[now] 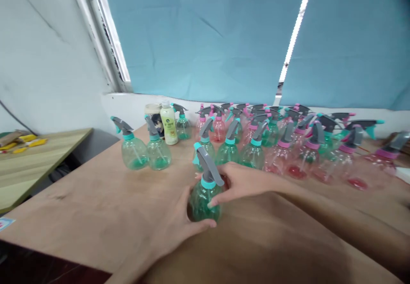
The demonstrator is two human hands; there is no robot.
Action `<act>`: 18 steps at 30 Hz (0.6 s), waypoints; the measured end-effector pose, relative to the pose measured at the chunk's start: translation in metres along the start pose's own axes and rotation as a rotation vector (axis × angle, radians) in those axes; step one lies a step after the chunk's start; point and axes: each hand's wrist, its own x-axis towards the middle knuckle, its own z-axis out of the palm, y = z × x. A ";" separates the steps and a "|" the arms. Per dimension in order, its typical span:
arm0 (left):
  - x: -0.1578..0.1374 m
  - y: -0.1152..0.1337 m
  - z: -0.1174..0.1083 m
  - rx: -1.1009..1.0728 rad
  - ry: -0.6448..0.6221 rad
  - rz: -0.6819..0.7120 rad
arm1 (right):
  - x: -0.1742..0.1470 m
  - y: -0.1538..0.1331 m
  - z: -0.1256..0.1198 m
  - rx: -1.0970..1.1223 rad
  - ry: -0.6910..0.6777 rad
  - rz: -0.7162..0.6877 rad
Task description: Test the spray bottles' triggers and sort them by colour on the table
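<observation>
Both hands close on a translucent green trigger spray bottle (205, 205) at the near part of the wooden table (92, 203): the left hand (177, 224) cups its left side and lower body, while the right hand (245, 181) wraps its upper right side below the turquoise collar (208, 184), a two-sided grip that probably steadies the rounded body and leaves the grey spray head (208, 164) uncovered. Beyond, pink-collared spray bottles (283, 151) and turquoise-collared spray bottles (227, 147) stand upright in close rows, presumably grouped to save space.
</observation>
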 end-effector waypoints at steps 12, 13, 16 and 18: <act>0.015 0.025 0.089 0.040 -0.069 0.035 | -0.072 0.021 0.007 0.007 0.552 0.038; 0.018 0.029 0.096 0.039 -0.072 0.048 | -0.075 0.023 0.008 0.020 0.589 0.032; 0.030 0.041 0.115 0.032 -0.085 0.092 | -0.084 0.030 0.008 0.063 0.682 0.048; 0.037 0.046 0.124 0.036 -0.090 0.102 | -0.090 0.035 0.006 0.098 0.718 0.067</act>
